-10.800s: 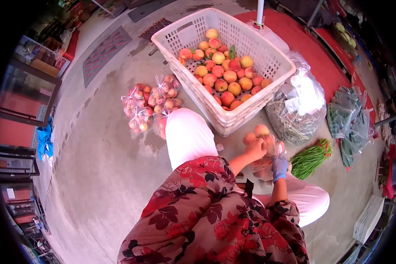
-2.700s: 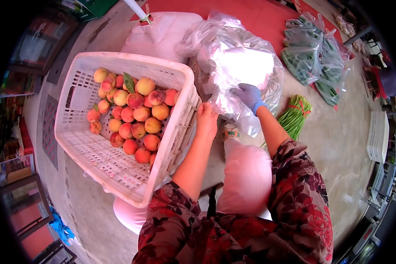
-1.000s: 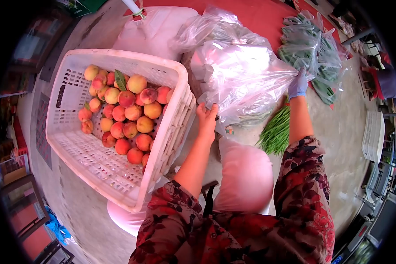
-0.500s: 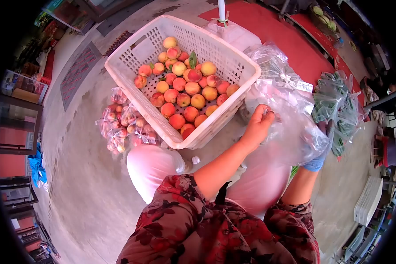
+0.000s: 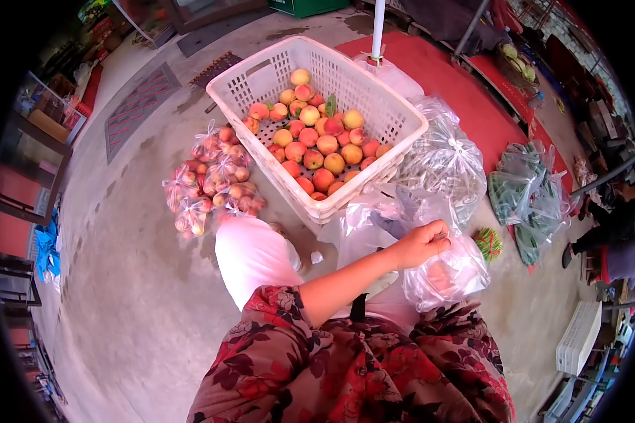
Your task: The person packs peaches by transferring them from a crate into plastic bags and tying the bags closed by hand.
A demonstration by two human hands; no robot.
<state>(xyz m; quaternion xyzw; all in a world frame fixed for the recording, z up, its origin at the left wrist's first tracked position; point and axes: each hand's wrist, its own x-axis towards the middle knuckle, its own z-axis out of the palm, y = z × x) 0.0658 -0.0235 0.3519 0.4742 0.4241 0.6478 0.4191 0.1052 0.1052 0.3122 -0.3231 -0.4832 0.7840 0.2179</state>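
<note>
My bare left hand (image 5: 427, 244) is closed, pinching a clear plastic bag (image 5: 462, 278) in front of my lap. The bag is crumpled and spreads left towards the near corner of a white plastic crate (image 5: 307, 199). Several peaches (image 5: 327, 144), red and yellow, some with green leaves, lie in the crate. My right hand is covered by the bag; a skin-toned patch and a bluish patch show through the plastic. Whether that hand is inside or behind the bag, I cannot tell.
Knotted clear bags of peaches (image 5: 222, 173) lie left of the crate. To its right is a large clear plastic bundle (image 5: 451, 155), then bagged green vegetables (image 5: 529, 187) and a tied green bunch (image 5: 488, 244). A white pole (image 5: 378, 32) rises behind, beside red carpet (image 5: 430, 67).
The blue-gloved right hand, seen at the right before, is now covered by the plastic bag. The bag has come closer to my lap and opened out leftward. My left hand has moved lower.
</note>
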